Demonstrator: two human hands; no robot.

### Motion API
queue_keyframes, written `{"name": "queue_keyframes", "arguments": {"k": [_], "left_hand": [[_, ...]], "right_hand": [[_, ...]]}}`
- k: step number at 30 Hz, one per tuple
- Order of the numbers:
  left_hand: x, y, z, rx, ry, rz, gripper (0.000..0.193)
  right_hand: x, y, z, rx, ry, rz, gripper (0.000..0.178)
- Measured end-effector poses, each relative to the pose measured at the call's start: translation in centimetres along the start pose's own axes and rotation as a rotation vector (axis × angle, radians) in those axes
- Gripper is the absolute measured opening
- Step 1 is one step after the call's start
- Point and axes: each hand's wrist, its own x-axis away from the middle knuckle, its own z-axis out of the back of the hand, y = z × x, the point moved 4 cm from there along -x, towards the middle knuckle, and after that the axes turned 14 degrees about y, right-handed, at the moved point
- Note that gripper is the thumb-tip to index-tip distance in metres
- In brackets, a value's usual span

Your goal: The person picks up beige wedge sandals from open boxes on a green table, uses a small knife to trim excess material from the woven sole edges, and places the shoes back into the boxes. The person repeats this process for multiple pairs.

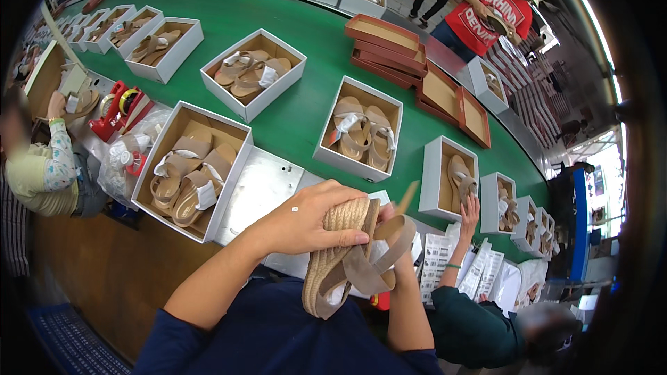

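My left hand (299,221) is closed round the heel end of a beige wedge sandal (335,253) with a braided rope sole. Its thumb presses on the sole's side, and a small white sticker sits on the back of the hand. My right hand (403,264) is at the sandal's straps, its fingers partly hidden behind them and blurred. White paper stuffing shows between the straps. A thin tan strip (408,196), blurred, sticks up beyond the right hand. Left of my hands, an open white shoebox (238,198) holds a pair of similar sandals (198,180).
A green conveyor belt (306,17) carries several open shoeboxes (358,128). Reddish-brown box lids (389,31) are stacked on its far side. At right a co-worker's hand (469,219) reaches into a box near label sheets (438,257). A red tape dispenser (111,118) stands at left.
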Motion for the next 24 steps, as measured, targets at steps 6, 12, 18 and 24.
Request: {"name": "queue_keyframes", "arguments": {"k": [6,12,18,24], "left_hand": [[-0.5,0.4,-1.4,-0.126,0.055,-0.102,0.077],[-0.2,1.5,-2.6,-0.222,-0.012,-0.09,0.078],[0.2,1.7,-2.9,-0.292,-0.036,-0.089,0.08],[0.5,1.1,-1.0,-0.269,0.044,-0.067,0.078]], "right_hand": [[4.8,-15.4,3.8,-0.861,-0.087,0.708,0.044],[5.3,-10.5,-0.5,-0.314,-0.251,0.796,0.047],[4.1,-10.9,0.2,-0.497,-0.516,0.621,0.035],[-0.2,-10.0,4.2,-0.783,0.066,0.362,0.038]]}}
